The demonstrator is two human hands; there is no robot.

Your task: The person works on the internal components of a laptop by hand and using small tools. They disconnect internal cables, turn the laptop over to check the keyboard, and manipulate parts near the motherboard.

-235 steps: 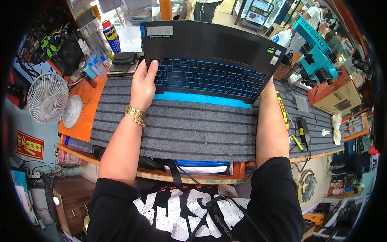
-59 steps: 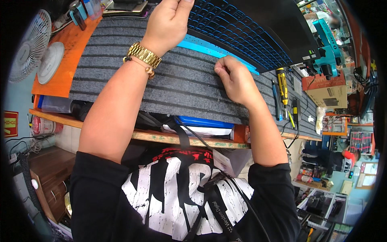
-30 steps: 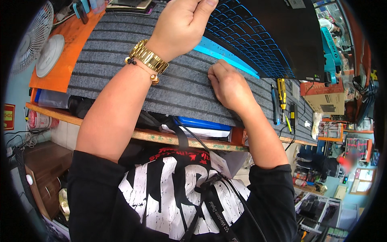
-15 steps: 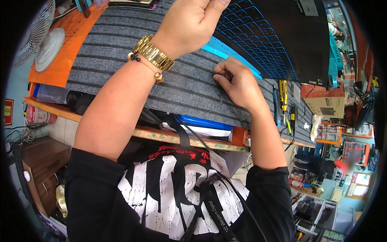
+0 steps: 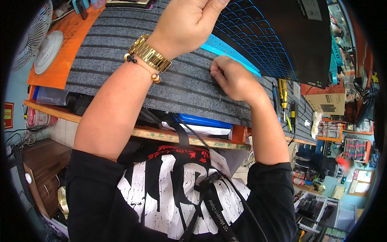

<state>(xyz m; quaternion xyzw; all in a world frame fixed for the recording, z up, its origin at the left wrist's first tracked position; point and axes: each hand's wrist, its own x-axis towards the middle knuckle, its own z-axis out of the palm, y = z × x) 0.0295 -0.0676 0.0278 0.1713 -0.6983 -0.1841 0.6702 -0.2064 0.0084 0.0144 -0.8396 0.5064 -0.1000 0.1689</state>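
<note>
My left hand [image 5: 181, 28] reaches to the upper edge of the view, beside the left end of a black laptop [image 5: 304, 44] with blue-edged keys. Its thumb lies close to the laptop; the other fingers are bent or cut off by the frame, so what they grip is hidden. On that wrist are a gold watch [image 5: 150, 54] and a beaded bracelet. My right hand [image 5: 234, 78] is closed, fingers curled under, low over the grey striped mat [image 5: 177, 92]. Anything inside it is hidden. Between it and the keyboard runs a light-blue strip [image 5: 231, 54].
A yellow-handled screwdriver [image 5: 283, 92] and other slim tools lie right of my right forearm. Beyond them is a cardboard box [image 5: 328, 103]. An open compartment with a blue item [image 5: 201, 119] sits under the bench edge. At far left stands a fan [image 5: 34, 36]; another person is far right.
My right hand has shifted slightly up and left, and its fingers are curled more tightly. My left hand has moved only slightly beside the laptop.
</note>
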